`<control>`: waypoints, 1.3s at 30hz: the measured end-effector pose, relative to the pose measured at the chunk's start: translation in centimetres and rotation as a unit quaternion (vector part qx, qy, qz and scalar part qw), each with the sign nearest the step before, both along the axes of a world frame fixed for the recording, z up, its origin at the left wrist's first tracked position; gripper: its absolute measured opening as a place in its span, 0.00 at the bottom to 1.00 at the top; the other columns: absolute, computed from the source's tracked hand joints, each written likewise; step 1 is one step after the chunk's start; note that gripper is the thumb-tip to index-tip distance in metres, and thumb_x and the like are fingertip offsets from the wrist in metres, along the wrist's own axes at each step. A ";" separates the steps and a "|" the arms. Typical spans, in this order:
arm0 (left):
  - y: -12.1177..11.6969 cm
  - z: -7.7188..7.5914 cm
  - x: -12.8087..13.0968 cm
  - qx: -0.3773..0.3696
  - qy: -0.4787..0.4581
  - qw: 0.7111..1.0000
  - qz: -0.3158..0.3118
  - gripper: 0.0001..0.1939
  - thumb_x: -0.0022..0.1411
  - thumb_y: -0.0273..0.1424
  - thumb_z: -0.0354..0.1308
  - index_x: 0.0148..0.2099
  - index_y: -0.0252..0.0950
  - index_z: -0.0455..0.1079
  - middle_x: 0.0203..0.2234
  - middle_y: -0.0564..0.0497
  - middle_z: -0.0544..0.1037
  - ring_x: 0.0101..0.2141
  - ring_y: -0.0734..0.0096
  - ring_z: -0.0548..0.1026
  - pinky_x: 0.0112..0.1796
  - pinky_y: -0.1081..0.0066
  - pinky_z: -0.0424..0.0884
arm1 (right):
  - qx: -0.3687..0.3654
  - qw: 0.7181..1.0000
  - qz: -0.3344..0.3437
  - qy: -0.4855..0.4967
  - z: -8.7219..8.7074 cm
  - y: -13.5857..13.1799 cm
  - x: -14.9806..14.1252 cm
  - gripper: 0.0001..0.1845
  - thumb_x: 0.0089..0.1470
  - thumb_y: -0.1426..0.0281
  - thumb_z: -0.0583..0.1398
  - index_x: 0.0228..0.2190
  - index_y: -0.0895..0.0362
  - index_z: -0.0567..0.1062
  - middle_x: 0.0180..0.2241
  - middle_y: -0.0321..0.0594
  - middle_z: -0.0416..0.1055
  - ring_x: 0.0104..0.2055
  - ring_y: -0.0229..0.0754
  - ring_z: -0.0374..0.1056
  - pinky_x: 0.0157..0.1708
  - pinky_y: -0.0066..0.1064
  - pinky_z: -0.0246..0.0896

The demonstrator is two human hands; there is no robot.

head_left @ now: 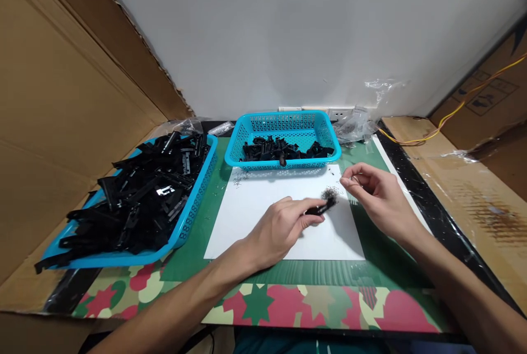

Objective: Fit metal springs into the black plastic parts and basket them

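My left hand (284,228) grips a small black plastic part (321,208) between thumb and fingers, just above the white sheet (251,217). Close to the part's far end lies a little heap of tiny dark metal pieces (330,194), perhaps small springs. To the right, my right hand (373,192) is raised with thumb and forefinger pinched together over the sheet's right edge. Whatever sits in that pinch is too small to make out.
A blue basket (193,206) heaped with long black plastic parts (140,195) stands at left. Behind the sheet is another blue basket (284,115) holding smaller black parts (272,148). Clear plastic bags (356,126) lie at back right. Cardboard walls (61,63) flank the green mat (197,249).
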State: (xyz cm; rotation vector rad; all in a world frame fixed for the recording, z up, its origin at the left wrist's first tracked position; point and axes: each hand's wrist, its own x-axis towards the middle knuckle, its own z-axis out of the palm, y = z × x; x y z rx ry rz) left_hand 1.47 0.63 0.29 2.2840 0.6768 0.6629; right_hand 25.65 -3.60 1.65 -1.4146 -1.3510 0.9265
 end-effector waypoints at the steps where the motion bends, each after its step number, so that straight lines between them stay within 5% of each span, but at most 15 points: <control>1: 0.0 -0.1 0.0 0.043 -0.001 0.999 -0.016 0.14 0.78 0.36 0.55 0.59 0.37 0.74 0.40 0.48 0.87 0.37 0.64 0.83 0.40 0.65 0.71 | -0.027 0.999 0.017 0.002 0.0 0.1 0.2 0.15 0.64 0.56 0.64 0.35 0.56 0.74 0.23 0.29 0.59 0.24 0.35 0.51 0.24 0.29 0.43; 4: 0.1 -0.3 0.1 0.127 -0.007 0.991 -0.049 0.14 0.75 0.38 0.59 0.52 0.34 0.78 0.35 0.49 0.87 0.31 0.66 0.82 0.35 0.65 0.66 | -0.094 0.993 0.071 -0.021 0.2 0.3 0.4 0.16 0.60 0.57 0.65 0.32 0.57 0.74 0.23 0.32 0.65 0.25 0.35 0.54 0.24 0.28 0.45; 9: -0.2 -0.3 0.4 0.125 0.010 0.990 -0.062 0.14 0.74 0.38 0.60 0.49 0.32 0.79 0.28 0.51 0.85 0.30 0.67 0.82 0.35 0.66 0.65 | -0.142 0.979 0.116 -0.089 -0.3 0.2 0.0 0.14 0.59 0.59 0.63 0.30 0.57 0.74 0.24 0.36 0.70 0.25 0.37 0.59 0.24 0.28 0.50; 23: -0.5 -0.6 0.6 0.070 -0.028 0.996 -0.049 0.11 0.76 0.34 0.59 0.46 0.33 0.80 0.23 0.55 0.84 0.23 0.71 0.81 0.31 0.69 0.69 | -0.105 0.976 0.084 -0.170 -0.7 -0.4 -1.2 0.08 0.59 0.65 0.59 0.31 0.56 0.75 0.26 0.40 0.78 0.27 0.42 0.70 0.27 0.31 0.57; 32: -0.3 -0.7 0.5 0.022 -0.004 0.999 -0.046 0.11 0.74 0.34 0.61 0.44 0.35 0.82 0.23 0.52 0.83 0.24 0.70 0.82 0.33 0.71 0.75 | -0.095 0.972 0.085 -0.197 -0.8 -0.3 -1.4 0.06 0.57 0.70 0.59 0.29 0.56 0.75 0.24 0.38 0.77 0.24 0.39 0.68 0.25 0.30 0.54; 39: -0.3 -0.8 0.4 0.020 -0.008 0.998 -0.055 0.06 0.71 0.31 0.65 0.46 0.35 0.82 0.24 0.53 0.84 0.24 0.69 0.83 0.32 0.71 0.73 | -0.095 0.971 0.135 -0.172 -0.3 -0.1 -0.2 0.12 0.62 0.63 0.61 0.31 0.58 0.80 0.25 0.38 0.77 0.25 0.38 0.65 0.25 0.30 0.52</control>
